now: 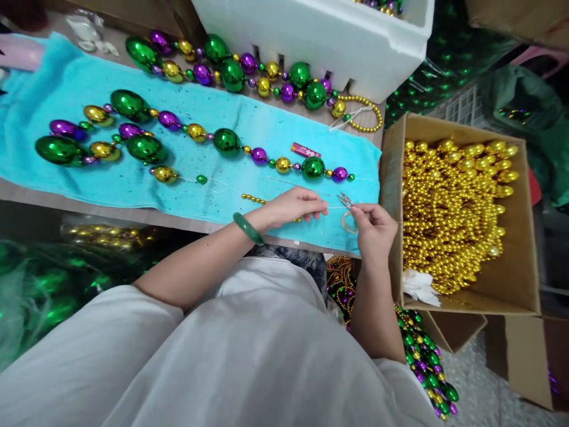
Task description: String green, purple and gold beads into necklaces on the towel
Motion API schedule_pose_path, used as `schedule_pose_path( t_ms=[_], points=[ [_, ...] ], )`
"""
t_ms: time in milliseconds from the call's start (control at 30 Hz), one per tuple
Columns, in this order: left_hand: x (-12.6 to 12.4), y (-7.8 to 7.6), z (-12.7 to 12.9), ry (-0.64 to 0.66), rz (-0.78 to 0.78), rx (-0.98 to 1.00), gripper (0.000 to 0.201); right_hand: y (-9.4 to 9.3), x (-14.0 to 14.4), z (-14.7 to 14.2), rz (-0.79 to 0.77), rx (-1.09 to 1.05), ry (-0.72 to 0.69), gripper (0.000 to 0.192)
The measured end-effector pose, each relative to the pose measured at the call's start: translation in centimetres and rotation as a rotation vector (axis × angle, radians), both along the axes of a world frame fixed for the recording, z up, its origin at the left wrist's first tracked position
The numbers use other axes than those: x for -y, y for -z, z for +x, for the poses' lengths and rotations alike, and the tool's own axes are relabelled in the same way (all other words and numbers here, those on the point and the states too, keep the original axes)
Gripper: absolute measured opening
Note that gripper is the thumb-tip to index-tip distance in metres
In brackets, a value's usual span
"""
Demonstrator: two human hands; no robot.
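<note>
Hands meet low on the turquoise towel [133, 184], at about five o'clock of the cloth. The left hand [296, 207], a green bangle [248, 229] on its wrist, lies fingers-down and pinched narrow on a thin clear thread [331, 207] that runs across to the other hand. The right hand [373, 228] is closed around small snips [344, 200], the metal tips poking out toward ten o'clock, right at the thread; a pale ring [347, 223] lies just beside its fingers. A short run of small gold beads [253, 199] sits at nine o'clock of the left hand, close by.

Up the towel, at twelve o'clock of the hands, a finished strand of big green, purple and gold balls [226, 142] stretches across, with a small red tube [304, 149] near it. A second strand [233, 74] lies along the white foam box [320, 41] at the top. At three o'clock, well filled, stands a cardboard box of gold beads [453, 207]. Mixed small beads [422, 350] hang below the right forearm.
</note>
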State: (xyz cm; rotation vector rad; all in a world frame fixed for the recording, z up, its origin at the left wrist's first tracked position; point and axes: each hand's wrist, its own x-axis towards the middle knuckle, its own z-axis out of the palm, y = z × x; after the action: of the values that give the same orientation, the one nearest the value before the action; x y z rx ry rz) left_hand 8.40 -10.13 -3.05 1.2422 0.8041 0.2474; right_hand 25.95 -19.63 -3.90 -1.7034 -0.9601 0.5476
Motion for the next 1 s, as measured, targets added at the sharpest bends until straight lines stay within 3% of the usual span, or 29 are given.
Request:
schedule_pose_path(
  t_ms=[233, 333, 433, 600, 667, 767, 833, 900, 1000],
  points=[
    [-0.1, 0.8, 0.1, -0.031, -0.113, -0.001, 0.023, 0.9, 0.9, 3.0, -0.035, -0.007, 0.174, 0.019],
    [-0.2, 0.9, 0.1, -0.047, -0.103, -0.017, 0.02, 0.5, 1.2, 3.8, -0.166, 0.281, 0.091, 0.017],
    [-0.1, 1.0, 0.2, -0.051, -0.068, -0.018, 0.02, -0.1, 1.4, 2.6, -0.159, 0.623, 0.001, 0.021],
    [0.2, 0.8, 0.5, -0.025, 0.041, -0.056, 0.023, -1.7, 1.7, -1.1, -0.022, 0.561, -0.275, 0.038],
    [0.3, 0.7, 0.6, -0.022, 0.083, -0.109, 0.023, -2.7, 2.2, -1.7, 0.04, 0.638, -0.185, 0.046],
    [0.2, 0.6, 0.8, -0.028, 0.139, -0.173, 0.022, -4.5, 3.1, -1.5, 0.065, 0.78, 0.095, 0.046],
    [0.3, 0.6, 0.9, -0.032, 0.173, -0.164, 0.022, -5.1, 3.3, -1.2, 0.024, 0.785, 0.142, 0.043],
    [0.5, 0.6, 1.1, -0.025, 0.204, -0.119, 0.023, -4.6, 3.0, -1.2, -0.028, 0.69, -0.009, 0.04],
    [1.0, 0.6, 1.5, 0.003, 0.255, -0.045, 0.023, -2.4, 2.2, -1.2, -0.108, 0.47, -0.331, 0.033]
  ],
)
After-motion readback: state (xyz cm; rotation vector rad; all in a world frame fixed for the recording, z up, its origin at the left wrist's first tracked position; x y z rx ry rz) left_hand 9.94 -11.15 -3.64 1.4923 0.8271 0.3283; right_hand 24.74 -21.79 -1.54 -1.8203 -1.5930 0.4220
